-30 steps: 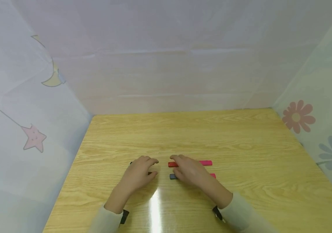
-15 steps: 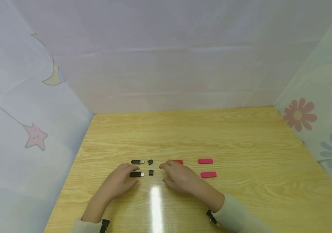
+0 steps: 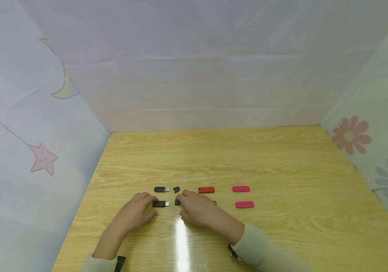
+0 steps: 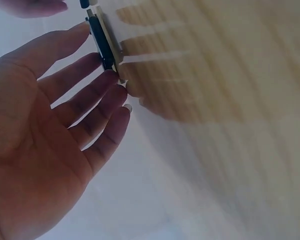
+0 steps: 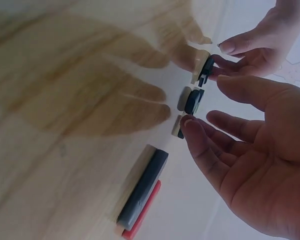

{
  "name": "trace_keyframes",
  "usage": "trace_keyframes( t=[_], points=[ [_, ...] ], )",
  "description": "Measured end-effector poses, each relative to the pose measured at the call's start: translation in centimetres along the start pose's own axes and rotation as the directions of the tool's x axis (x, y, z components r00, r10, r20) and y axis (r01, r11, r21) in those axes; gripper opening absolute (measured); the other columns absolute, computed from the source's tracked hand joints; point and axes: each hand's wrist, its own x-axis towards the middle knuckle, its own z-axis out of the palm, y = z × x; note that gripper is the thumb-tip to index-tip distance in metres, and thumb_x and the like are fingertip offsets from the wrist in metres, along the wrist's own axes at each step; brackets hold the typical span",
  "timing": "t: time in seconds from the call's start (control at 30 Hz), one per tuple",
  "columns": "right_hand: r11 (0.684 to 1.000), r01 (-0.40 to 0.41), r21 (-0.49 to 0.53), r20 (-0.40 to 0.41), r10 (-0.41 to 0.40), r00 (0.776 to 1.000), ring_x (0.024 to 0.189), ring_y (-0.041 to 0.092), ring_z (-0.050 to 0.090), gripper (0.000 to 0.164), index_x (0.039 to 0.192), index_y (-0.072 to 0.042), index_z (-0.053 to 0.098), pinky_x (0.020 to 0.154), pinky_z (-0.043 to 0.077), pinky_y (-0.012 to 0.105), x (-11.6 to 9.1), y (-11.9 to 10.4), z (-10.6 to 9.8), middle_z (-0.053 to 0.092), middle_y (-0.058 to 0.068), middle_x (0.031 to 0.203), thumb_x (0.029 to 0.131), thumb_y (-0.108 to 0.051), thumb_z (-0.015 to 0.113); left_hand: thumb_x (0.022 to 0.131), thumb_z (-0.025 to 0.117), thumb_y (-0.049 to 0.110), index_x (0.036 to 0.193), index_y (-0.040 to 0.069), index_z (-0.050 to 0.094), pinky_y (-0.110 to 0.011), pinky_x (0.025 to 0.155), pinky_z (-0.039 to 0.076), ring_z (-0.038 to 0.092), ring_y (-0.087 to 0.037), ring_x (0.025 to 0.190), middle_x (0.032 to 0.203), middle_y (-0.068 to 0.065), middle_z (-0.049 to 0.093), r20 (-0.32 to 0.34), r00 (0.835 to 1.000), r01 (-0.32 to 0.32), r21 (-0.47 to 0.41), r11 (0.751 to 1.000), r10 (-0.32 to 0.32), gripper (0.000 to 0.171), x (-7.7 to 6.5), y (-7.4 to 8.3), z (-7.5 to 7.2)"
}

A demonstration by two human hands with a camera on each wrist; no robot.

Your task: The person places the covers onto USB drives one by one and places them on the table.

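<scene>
Two black USB sticks with bare metal plugs lie on the table: a near one [image 3: 159, 204] and a far one [image 3: 159, 189]. To the right of each is a small black cap, the near cap [image 3: 177, 202] and the far cap [image 3: 176, 189]. My left hand [image 3: 136, 213] is at the near stick's left end, thumb and fingers apart; whether a fingertip touches it, I cannot tell. Over the near cap reaches my right hand [image 3: 197, 209], its thumb and fingers spread around the cap [image 5: 192, 101] in the right wrist view. That hand partly covers a dark grey stick [image 5: 145, 187].
A red stick [image 3: 206, 190] lies right of the far cap. Farther right are two pink sticks, one far [image 3: 241, 189] and one near [image 3: 245, 204]. The wooden table [image 3: 265, 158] meets patterned wall sheets [image 3: 194, 87] at the back and sides.
My left hand has drawn left, uncovering the black USB sticks. My right hand has moved left from the red and dark grey sticks to the near black cap.
</scene>
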Motion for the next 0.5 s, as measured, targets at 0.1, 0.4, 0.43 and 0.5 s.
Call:
trace_keyframes(
  t=[0.1,0.4,0.43,0.5],
  points=[
    [1.000,-0.006,-0.029,0.012,0.006,1.000,0.095,0.014,0.062,0.041,0.133,-0.010,0.061,0.078,0.054,0.028,0.5,-0.2,0.2,0.062,0.003,0.114,0.096,-0.028,0.067,0.088,0.079,0.023,0.121,0.011,0.070,-0.043,0.099,0.051,0.061,-0.024,0.113,0.116,-0.001,0.067,0.020,1.000,0.002,0.028,1.000,-0.002,0.036,0.1,0.0,0.0],
    [0.997,-0.047,-0.054,0.012,0.048,0.999,0.086,0.015,0.060,0.029,0.123,-0.009,0.064,0.069,0.052,0.027,1.7,-0.6,0.7,0.061,0.003,0.107,0.097,-0.024,0.066,0.084,0.084,0.018,0.115,0.007,0.071,-0.036,0.087,0.055,0.061,-0.017,0.099,0.105,-0.001,0.065,0.024,0.999,-0.050,0.128,0.990,0.048,0.036,0.7,0.6,-0.1],
    [0.997,-0.054,-0.054,0.016,0.055,0.998,0.086,0.015,0.060,0.029,0.122,-0.010,0.064,0.069,0.053,0.027,1.8,-0.7,0.8,0.061,0.003,0.108,0.097,-0.024,0.066,0.083,0.084,0.017,0.114,0.007,0.072,-0.036,0.085,0.055,0.061,-0.017,0.096,0.104,-0.001,0.065,0.024,0.998,-0.056,0.137,0.989,0.054,0.034,0.8,0.7,-0.1],
    [0.996,-0.069,-0.053,0.022,0.071,0.997,0.086,0.016,0.061,0.026,0.120,-0.010,0.064,0.069,0.053,0.028,2.1,-0.8,0.9,0.061,0.004,0.108,0.098,-0.024,0.067,0.083,0.084,0.017,0.110,0.007,0.072,-0.035,0.081,0.055,0.060,-0.015,0.092,0.100,0.000,0.065,0.025,0.998,-0.063,0.151,0.986,0.060,0.031,0.9,0.8,-0.1]
  ],
)
